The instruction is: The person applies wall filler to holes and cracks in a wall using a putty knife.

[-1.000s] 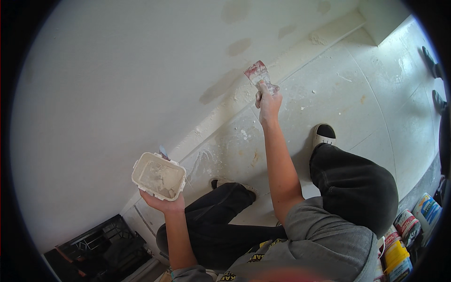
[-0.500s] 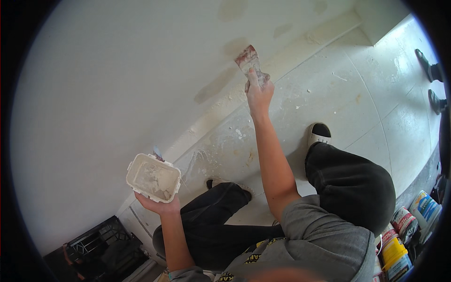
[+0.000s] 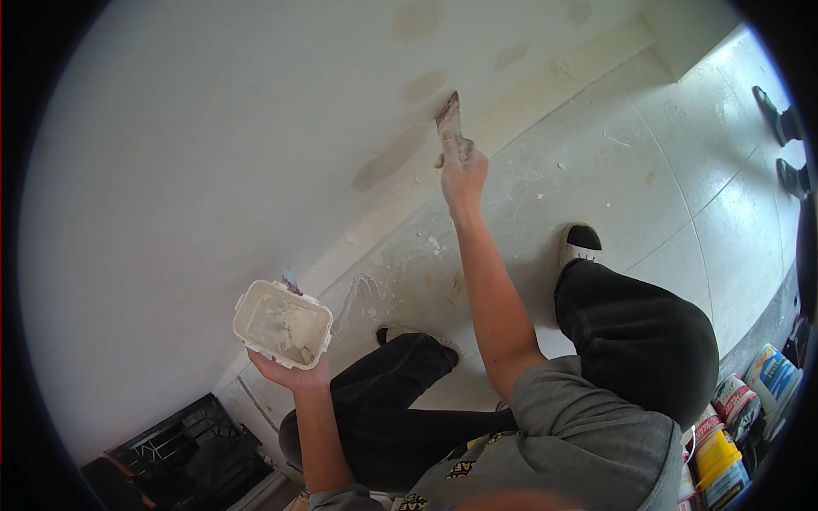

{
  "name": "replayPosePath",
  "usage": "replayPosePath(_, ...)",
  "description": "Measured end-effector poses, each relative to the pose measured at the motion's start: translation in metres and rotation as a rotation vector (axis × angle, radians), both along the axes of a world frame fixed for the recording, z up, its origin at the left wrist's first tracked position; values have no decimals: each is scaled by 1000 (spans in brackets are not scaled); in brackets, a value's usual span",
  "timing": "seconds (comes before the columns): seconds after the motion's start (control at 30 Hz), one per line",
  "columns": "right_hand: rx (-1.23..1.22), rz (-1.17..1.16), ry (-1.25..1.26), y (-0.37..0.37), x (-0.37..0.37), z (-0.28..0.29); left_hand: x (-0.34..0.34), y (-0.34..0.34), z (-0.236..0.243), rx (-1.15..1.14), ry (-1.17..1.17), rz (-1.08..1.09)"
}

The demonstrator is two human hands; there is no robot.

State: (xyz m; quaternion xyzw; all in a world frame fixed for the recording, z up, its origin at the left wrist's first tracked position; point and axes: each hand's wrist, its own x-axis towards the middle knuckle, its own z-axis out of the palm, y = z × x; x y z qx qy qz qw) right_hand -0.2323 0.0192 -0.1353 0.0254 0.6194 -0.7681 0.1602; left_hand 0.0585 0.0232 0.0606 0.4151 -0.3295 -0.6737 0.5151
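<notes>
My left hand (image 3: 294, 370) is closed on a white plastic tub (image 3: 282, 319) with pale putty inside. A small blade (image 3: 290, 281), its lower part hidden, shows behind the tub's far rim. My right hand (image 3: 463, 179) grips a putty knife (image 3: 450, 115) coated in pale paste, with a reddish edge to its blade, now turned narrow to the camera. The blade is at the white wall (image 3: 187, 170) near some darker patches (image 3: 383, 162); I cannot tell whether it touches. A band of pale, rough material (image 3: 358, 230) runs along the wall's foot.
The tiled floor (image 3: 639, 196) is spattered white around my feet. A black crate (image 3: 170, 443) lies at the lower left. Several paint buckets (image 3: 716, 460) stand at the lower right. Another person's feet (image 3: 775, 119) show at the far right. A wall corner (image 3: 686, 38) juts out at the upper right.
Over the last second my right hand has moved up and left toward the wall patches. In the last half second the knife has turned more edge-on and dropped slightly. The tub has shifted only slightly.
</notes>
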Motion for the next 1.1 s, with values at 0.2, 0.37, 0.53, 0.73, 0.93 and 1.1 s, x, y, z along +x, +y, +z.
replayPosePath(0.2,-163,165,-66,12,25,4,2,1,0,-56,13,-52)
replayPosePath(0.37,-386,-4,-105,40,20,52,-1,-14,-11,-234,61,-35)
replayPosePath(0.53,-440,664,165,62,16,140,-2,-18,-16,-245,3,75)
replayPosePath(0.73,-368,1134,191,51,82,184,0,-15,-11,-196,35,200)
replayPosePath(0.93,-387,1220,277,45,106,193,8,-15,-5,-299,117,85)
replayPosePath(1.1,-397,1337,-111,36,118,187,12,-10,-12,-383,84,117)
